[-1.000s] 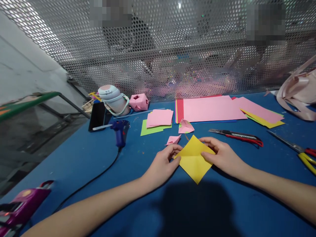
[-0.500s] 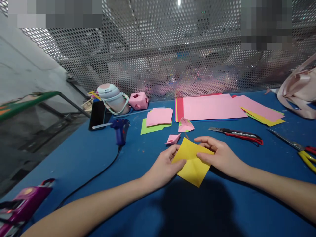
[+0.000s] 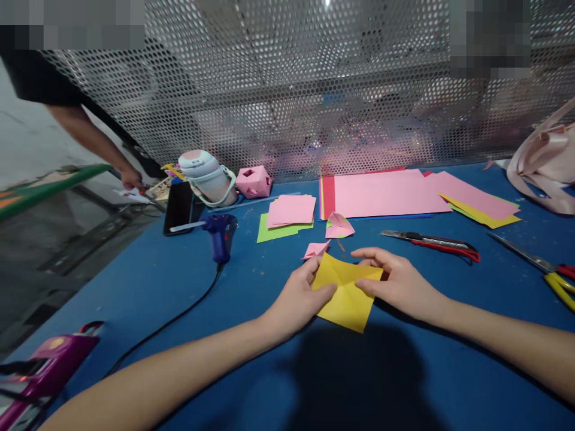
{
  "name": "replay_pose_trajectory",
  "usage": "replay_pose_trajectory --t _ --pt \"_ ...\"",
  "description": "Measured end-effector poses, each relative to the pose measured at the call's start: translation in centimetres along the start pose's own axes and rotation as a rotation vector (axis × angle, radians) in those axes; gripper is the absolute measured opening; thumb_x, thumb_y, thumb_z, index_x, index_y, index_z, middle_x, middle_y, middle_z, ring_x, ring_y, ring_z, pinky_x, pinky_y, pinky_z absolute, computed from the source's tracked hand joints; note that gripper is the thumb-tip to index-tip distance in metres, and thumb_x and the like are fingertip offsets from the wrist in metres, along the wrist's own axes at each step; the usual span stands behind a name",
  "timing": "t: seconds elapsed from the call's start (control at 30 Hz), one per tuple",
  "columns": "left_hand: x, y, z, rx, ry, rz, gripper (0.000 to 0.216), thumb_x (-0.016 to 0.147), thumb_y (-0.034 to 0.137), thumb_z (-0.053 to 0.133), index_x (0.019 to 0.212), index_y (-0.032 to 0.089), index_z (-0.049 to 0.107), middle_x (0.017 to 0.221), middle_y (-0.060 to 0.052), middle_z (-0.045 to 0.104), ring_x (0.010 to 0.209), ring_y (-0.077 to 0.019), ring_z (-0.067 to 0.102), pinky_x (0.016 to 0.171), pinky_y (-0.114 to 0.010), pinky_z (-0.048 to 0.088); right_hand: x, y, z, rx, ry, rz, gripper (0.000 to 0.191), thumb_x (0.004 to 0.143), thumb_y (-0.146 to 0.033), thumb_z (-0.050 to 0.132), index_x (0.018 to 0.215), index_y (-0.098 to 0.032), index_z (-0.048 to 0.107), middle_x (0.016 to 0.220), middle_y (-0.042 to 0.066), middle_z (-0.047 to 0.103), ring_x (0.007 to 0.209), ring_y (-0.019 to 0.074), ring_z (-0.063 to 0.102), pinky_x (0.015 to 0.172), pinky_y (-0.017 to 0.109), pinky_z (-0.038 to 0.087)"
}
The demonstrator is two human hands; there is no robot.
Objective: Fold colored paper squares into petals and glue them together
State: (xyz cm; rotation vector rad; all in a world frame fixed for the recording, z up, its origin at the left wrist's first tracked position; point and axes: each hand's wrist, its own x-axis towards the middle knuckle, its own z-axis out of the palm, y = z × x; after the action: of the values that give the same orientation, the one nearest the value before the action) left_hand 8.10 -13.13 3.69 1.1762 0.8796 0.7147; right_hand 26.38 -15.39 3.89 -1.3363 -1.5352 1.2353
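A creased yellow paper square [image 3: 348,299] is held between both hands above the blue table. My left hand [image 3: 305,290] grips its left edge, thumb on top and fingers beneath. On the right edge, my right hand [image 3: 395,278] pinches the sheet with its thumb, while its index finger stretches out past the paper. Just beyond the sheet lie two small folded pink pieces: a flat pink one [image 3: 315,249], partly behind the paper's corner, and a pink-and-green one [image 3: 339,226].
Around lie pink squares [image 3: 291,211], large coloured sheets [image 3: 386,194], a utility knife [image 3: 433,242], scissors [image 3: 534,258], a hot glue gun [image 3: 221,236] with its cord, a phone [image 3: 178,209], a bottle [image 3: 207,178], a pink paper ball [image 3: 254,181] and a purple power strip [image 3: 54,371]. A person's arm [image 3: 90,136] shows at left.
The yellow square has turned slightly and shifted a little left in my hands. Another person's arm has come into view at the upper left, holding something white.
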Motion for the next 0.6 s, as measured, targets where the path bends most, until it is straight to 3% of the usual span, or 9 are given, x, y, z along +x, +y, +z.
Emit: replay_pose_trajectory --t 0.1,0.3,0.43,0.6 --pt "0.2 -0.3 -0.2 0.086 0.001 0.067 0.021 0.069 0.016 0.059 0.087 0.017 0.047 0.083 -0.001 0.061 0.076 -0.0135 0.061 0.068 -0.025 0.048 0.1 -0.2 -0.3 -0.125 0.01 -0.026 0.041 0.069 -0.014 0.051 0.109 -0.022 0.054 0.086 0.0 0.062 0.066 0.0125 0.057 0.058 0.024 0.046" --pt "0.7 -0.7 -0.8 0.303 0.061 0.194 0.032 0.071 0.014 0.055 0.102 0.017 0.047 0.086 -0.002 0.06 0.075 -0.0111 0.056 0.066 -0.022 0.044 0.5 -0.8 -1.7 -0.4 -0.118 -0.07 0.05 0.066 -0.009 0.051 0.115 -0.021 0.055 0.09 0.002 0.061 0.07 0.0137 0.057 0.063 0.025 0.044" --pt "0.7 -0.8 -1.0 0.626 0.083 0.288 0.009 0.074 0.011 0.051 0.079 0.016 0.057 0.074 0.001 0.058 0.066 -0.0104 0.052 0.063 -0.022 0.041 0.6 -0.4 -1.7 -0.226 -0.069 -0.073 0.052 0.069 -0.011 0.052 0.119 -0.021 0.048 0.088 0.001 0.06 0.069 0.0133 0.056 0.061 0.025 0.045" --pt "0.8 -1.0 -1.3 0.843 0.045 0.444 0.012 0.073 0.006 0.051 0.067 0.015 0.055 0.072 -0.001 0.058 0.073 -0.0136 0.053 0.068 -0.025 0.042 0.5 0.5 -1.2 -0.087 -0.011 -0.073 0.047 0.068 -0.015 0.055 0.114 -0.019 0.048 0.085 0.001 0.058 0.07 0.0124 0.055 0.064 0.025 0.046"
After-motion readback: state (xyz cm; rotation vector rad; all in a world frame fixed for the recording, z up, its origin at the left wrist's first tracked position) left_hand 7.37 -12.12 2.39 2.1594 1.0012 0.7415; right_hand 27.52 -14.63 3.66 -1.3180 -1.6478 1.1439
